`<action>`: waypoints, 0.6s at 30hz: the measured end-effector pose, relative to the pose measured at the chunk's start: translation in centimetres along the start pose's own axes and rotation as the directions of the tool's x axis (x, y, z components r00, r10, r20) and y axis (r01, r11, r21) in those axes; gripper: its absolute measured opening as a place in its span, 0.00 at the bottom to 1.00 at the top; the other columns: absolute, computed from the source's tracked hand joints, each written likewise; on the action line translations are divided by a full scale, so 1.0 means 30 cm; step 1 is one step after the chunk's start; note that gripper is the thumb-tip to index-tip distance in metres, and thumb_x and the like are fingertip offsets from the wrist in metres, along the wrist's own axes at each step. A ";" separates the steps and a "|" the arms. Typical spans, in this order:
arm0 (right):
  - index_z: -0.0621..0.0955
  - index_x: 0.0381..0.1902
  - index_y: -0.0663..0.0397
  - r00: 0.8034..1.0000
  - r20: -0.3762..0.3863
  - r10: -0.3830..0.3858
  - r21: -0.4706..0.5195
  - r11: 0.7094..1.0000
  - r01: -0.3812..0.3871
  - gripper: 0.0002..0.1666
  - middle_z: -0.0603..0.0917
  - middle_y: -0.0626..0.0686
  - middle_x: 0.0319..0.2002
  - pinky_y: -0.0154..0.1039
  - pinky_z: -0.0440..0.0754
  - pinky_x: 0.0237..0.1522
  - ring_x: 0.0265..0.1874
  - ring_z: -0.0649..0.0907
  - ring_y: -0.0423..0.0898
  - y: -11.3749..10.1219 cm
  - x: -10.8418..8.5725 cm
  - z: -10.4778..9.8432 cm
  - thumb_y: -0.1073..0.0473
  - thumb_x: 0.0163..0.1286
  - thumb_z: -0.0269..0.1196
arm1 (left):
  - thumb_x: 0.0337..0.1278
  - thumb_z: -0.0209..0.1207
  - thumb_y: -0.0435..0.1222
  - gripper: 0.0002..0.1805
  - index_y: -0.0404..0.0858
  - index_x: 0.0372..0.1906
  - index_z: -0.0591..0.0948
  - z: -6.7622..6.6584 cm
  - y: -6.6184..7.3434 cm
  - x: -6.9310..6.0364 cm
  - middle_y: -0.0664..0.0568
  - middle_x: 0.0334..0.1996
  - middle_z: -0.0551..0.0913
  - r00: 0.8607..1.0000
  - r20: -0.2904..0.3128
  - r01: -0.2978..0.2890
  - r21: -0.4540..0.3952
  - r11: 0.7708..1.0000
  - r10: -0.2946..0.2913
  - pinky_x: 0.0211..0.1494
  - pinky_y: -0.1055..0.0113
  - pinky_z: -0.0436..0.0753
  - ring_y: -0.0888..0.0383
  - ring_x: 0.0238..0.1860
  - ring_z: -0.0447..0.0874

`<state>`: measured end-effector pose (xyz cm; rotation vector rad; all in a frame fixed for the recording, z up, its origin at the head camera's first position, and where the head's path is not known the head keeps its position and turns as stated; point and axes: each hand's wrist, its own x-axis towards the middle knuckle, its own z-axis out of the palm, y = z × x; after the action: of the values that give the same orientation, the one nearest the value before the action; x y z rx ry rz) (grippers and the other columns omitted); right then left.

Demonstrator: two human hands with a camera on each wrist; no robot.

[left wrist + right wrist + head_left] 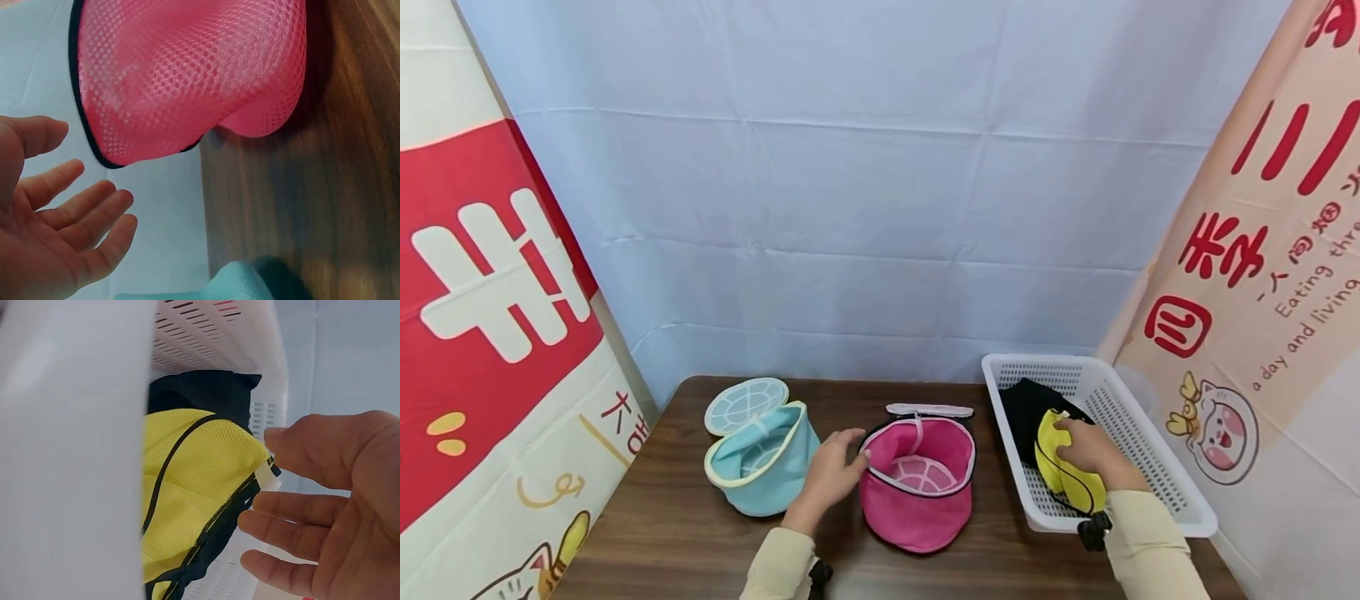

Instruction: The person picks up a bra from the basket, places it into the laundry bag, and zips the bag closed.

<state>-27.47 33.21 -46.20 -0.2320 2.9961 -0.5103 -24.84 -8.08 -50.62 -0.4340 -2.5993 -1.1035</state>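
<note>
My left hand [833,471] hovers between two round mesh laundry bags, nearest the pink one [917,523]. Its fingers are spread and loosely bent, holding nothing; the left wrist view has a gap between fingertips and the black-edged rim. The pink bag stands with its top open. My right hand [1093,452] reaches into the white basket, over a yellow fabric piece [200,469] with black trim and a black cord. In the right wrist view, its thumb and fingers are apart beside the fabric's edge, not closed on it. Black cloth [1024,408] lies beneath the yellow piece.
A light-blue mesh bag [763,492] stands at the left, its round lid [747,404] folded back. Behind the pink bag, its lid [929,410] is seen edge-on. The white basket [1138,433] sits at the table's right side. A pale curtain [865,208] hangs behind the table.
</note>
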 end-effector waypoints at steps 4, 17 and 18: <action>0.72 0.53 0.76 1.000 0.013 -0.007 0.020 1.000 0.007 0.25 0.72 0.75 0.51 0.46 0.70 0.29 0.31 0.77 0.56 0.013 0.011 0.006 0.67 0.58 0.59 | 0.55 0.61 0.37 0.18 0.34 0.50 0.79 0.020 -0.006 0.012 0.46 0.42 0.79 1.000 -0.007 0.013 0.002 1.000 -0.013 0.47 0.55 0.75 0.52 0.45 0.77; 0.72 0.52 0.79 0.992 0.121 0.040 0.138 0.989 -0.057 0.26 0.68 0.77 0.54 0.56 0.73 0.42 0.50 0.70 0.72 0.046 0.056 -0.015 0.66 0.57 0.58 | 0.54 0.61 0.35 0.17 0.32 0.48 0.80 0.054 -0.028 0.043 0.45 0.36 0.79 0.996 0.018 0.083 -0.052 0.995 -0.082 0.37 0.60 0.76 0.55 0.33 0.76; 0.71 0.52 0.80 0.990 0.134 0.051 0.144 0.987 -0.070 0.26 0.67 0.78 0.55 0.56 0.73 0.43 0.51 0.69 0.72 0.050 0.058 -0.016 0.66 0.58 0.58 | 0.54 0.60 0.35 0.16 0.32 0.48 0.80 0.055 -0.029 0.044 0.45 0.36 0.80 0.996 0.022 0.092 -0.061 0.994 -0.090 0.38 0.60 0.76 0.55 0.33 0.76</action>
<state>-29.43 34.46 -46.37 -0.1552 2.8135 -0.6804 -26.62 -7.24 -51.80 -0.3441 -2.6304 -1.2187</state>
